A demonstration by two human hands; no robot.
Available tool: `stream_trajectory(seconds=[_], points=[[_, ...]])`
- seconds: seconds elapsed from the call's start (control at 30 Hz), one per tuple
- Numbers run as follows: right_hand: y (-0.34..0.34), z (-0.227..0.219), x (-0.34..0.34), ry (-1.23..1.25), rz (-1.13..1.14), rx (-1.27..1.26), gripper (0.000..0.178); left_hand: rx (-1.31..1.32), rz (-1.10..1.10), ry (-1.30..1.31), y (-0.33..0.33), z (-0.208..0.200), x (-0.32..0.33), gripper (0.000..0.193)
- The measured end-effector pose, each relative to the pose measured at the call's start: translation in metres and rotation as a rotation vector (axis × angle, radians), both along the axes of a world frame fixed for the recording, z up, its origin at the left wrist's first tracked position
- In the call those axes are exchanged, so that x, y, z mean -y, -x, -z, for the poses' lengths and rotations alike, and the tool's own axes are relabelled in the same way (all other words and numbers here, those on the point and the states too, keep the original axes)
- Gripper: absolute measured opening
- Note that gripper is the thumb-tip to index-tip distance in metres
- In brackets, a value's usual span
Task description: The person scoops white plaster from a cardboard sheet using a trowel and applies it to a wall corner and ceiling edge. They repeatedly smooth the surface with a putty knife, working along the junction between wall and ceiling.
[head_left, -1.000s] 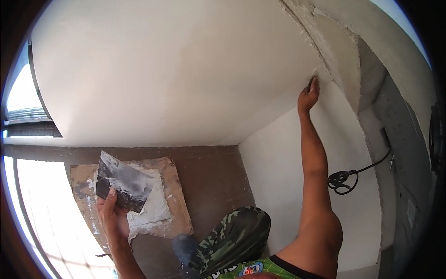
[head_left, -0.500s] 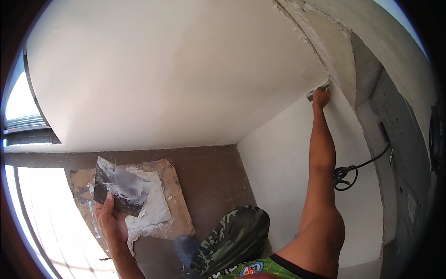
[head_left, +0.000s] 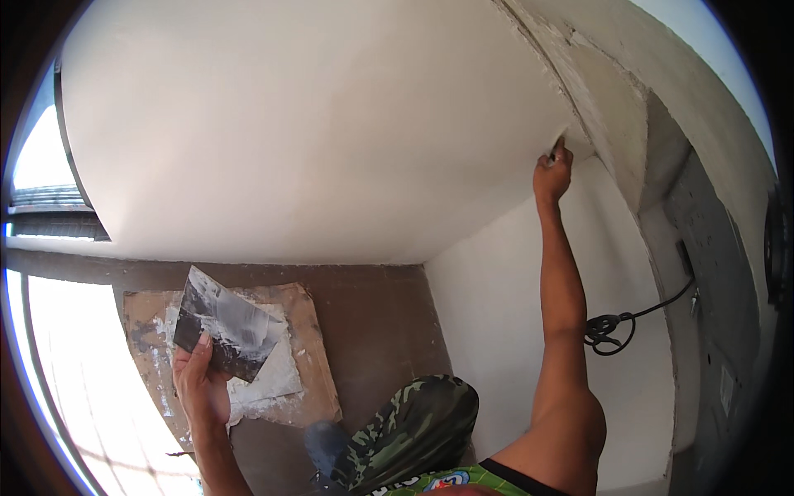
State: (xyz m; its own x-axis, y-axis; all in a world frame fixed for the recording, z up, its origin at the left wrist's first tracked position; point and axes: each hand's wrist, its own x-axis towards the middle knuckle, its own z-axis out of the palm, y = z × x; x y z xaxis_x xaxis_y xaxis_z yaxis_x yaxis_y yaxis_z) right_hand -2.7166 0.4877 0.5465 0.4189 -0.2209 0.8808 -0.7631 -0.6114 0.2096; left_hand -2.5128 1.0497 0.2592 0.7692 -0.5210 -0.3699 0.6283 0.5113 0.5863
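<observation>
In my left hand [head_left: 203, 387] is a thin dark rectangular plate [head_left: 231, 326] smeared with white putty, its thumb pressed on the near edge. My right arm reaches far out to the upper right. There my right hand [head_left: 552, 178] is closed on a putty scraper [head_left: 556, 150], seen nearly edge-on and mostly hidden by the fingers. The scraper is against the large white wall [head_left: 314, 124], near the corner where it meets the smaller white wall [head_left: 513, 273] on the right.
Below the plate, a putty-stained cardboard sheet [head_left: 318, 364] lies on the brown floor [head_left: 372, 322]. A coiled black cable [head_left: 608, 332] hangs at the right, beside a grey panel [head_left: 715, 273]. My camouflage-clad knee [head_left: 422, 417] is bent at the bottom. Bright openings line the left.
My right hand and the scraper have moved from the corner joint leftward and slightly up onto the large wall, and the scraper has turned more edge-on. My left hand still holds the plate.
</observation>
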Motion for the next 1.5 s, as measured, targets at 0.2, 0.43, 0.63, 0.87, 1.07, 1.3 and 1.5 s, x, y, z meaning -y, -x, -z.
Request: stream_trajectory(seconds=[0.2,0.43,0.63,0.87,1.07,1.3,1.5], points=[[0.037,-0.004,0.01,-0.13,0.055,0.274,0.032,0.003,0.022,0.037,0.0,-0.002,-0.001,0.018],[0.06,-0.035,0.07,-0.499,-0.027,0.632,0.033,-0.016,-0.042,0.016,0.004,0.001,-0.007,0.02],[-0.007,-0.007,0.019,-0.027,0.041,0.242,0.038,-0.028,0.023,0.044,0.003,0.009,-0.007,0.02],[-0.02,0.029,-0.105,-0.738,-0.517,0.435,0.032,-0.088,0.042,0.213,0.009,0.004,0.015,0.028],[-0.043,0.123,-0.262,-1.312,-1.286,0.574,0.04,-0.189,0.061,0.284,0.022,-0.026,0.064,0.018],[-0.076,0.151,-0.363,-0.806,-1.207,-0.783,0.032,-0.229,0.046,0.473,0.01,-0.042,0.058,0.02],[-0.075,0.166,-0.357,-0.548,-0.941,-0.884,0.043,-0.205,0.122,0.325,0.003,-0.02,0.022,0.02]])
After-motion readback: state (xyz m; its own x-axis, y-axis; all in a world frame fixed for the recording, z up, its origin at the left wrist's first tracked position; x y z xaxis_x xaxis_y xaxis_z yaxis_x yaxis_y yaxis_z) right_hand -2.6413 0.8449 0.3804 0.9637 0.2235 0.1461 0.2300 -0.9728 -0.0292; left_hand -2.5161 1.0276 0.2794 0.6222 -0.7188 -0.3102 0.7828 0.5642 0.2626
